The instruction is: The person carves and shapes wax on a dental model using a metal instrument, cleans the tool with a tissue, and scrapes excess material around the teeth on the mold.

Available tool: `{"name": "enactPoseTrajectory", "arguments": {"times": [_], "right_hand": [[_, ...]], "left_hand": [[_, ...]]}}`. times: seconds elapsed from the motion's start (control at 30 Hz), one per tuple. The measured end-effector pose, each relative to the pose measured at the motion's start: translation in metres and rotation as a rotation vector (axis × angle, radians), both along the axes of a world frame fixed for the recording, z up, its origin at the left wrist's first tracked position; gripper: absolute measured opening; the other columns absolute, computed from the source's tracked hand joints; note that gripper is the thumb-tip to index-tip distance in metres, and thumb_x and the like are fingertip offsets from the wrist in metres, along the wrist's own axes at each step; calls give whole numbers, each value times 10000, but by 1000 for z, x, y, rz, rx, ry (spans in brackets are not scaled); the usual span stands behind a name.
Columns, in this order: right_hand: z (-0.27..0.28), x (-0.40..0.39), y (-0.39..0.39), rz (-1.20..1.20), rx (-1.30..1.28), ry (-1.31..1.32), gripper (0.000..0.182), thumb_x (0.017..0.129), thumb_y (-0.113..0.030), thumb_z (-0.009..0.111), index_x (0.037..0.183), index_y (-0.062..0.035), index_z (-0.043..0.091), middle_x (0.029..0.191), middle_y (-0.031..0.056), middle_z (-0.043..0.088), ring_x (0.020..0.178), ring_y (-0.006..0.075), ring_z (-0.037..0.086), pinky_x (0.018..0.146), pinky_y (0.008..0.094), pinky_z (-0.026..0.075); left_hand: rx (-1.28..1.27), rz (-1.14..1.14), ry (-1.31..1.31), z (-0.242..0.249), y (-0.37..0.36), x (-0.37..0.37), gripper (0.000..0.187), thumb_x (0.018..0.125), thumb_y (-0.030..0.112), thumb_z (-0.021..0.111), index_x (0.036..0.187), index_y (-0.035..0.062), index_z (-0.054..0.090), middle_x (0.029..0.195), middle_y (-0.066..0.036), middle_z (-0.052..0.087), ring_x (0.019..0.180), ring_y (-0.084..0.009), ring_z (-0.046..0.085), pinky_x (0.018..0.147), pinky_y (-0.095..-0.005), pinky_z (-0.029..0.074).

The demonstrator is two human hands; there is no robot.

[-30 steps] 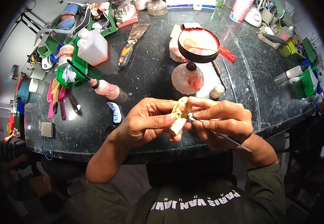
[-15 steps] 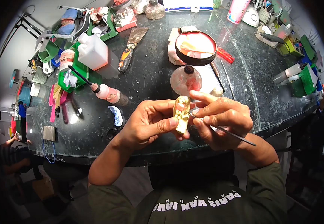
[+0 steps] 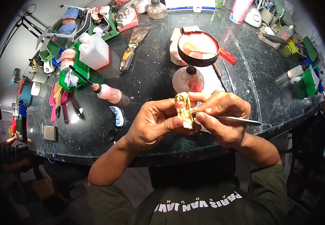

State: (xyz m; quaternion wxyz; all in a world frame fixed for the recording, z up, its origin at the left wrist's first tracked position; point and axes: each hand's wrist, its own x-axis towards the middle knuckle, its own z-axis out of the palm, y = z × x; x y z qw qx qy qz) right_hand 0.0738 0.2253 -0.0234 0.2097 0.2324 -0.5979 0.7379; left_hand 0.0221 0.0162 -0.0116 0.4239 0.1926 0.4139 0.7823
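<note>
Held up over the table's front part is a yellow dental cast [image 3: 186, 119] with tooth shapes and a patch of pink on it. My left hand [image 3: 153, 122] pinches the cast from the left, thumb on its near side. In my right hand [image 3: 226, 116] a thin metal dental carving tool [image 3: 241, 120] is gripped like a pen, its tip right at the cast's right side. Some right fingers reach behind the cast. Just beyond my hands stands a round glass bottle [image 3: 188, 79] with a dark cap. Left of my hands lies a blue-and-white dental piece [image 3: 116, 116].
A round black-rimmed pan [image 3: 198, 62] with pink material stands behind the bottle. To the left are a dropper bottle [image 3: 110, 94], a scraper [image 3: 132, 48], a white jug [image 3: 94, 52] and green trays [image 3: 80, 69]. A red tool [image 3: 227, 56] lies right. Another person [image 3: 10, 157] is at far left.
The cast has turned slightly and shifted a little right. My right hand has rolled, so the tool now lies flatter, with its handle end higher.
</note>
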Motion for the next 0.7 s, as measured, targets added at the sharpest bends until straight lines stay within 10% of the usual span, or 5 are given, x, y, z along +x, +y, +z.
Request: {"name": "enactPoseTrajectory", "arguments": {"times": [0.7], "right_hand": [[4,2,-1,-108,97,69,163,806,141,707,877,37,603,820,172,686,776,212,710,890,481,619]], "left_hand": [[-227,262,304,4,-5,-4,415,833,-30,795,1196,-42,594,1041,-128,700,933,-198,726,804,-348,639]]}}
